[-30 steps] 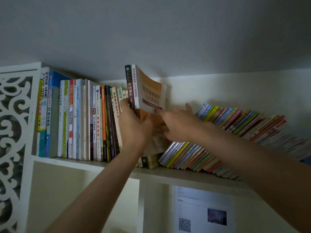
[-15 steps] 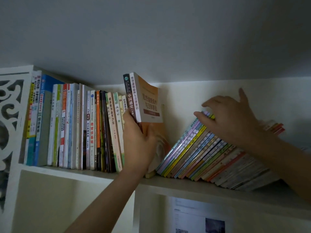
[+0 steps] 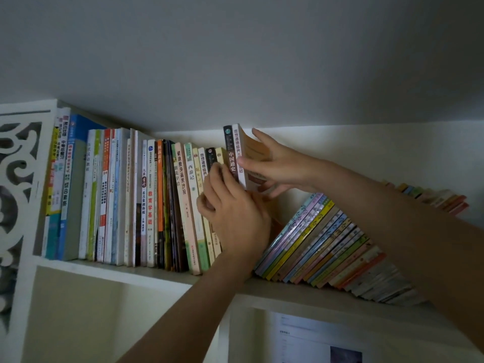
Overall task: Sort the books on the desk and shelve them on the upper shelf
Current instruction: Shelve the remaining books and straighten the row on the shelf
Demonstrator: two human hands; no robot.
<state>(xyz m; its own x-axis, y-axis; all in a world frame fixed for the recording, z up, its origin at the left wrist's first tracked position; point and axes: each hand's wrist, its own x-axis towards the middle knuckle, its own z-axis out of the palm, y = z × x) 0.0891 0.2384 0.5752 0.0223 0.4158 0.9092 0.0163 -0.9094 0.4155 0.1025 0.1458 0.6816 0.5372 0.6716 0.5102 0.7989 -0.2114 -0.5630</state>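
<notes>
**Count of items on view**

Two hands are in view — left hand (image 3: 235,218) and right hand (image 3: 275,166). One upper shelf (image 3: 146,273) carries all the books. Two raised books (image 3: 234,153) stand taller than their neighbours, between the groups. The upright row (image 3: 125,200) at left numbers some two dozen spines; exact figure not readable. The leaning stack (image 3: 327,244) at right holds roughly twenty thin volumes — the far end is hidden by an arm. One printed sheet (image 3: 314,341) sits below.
</notes>
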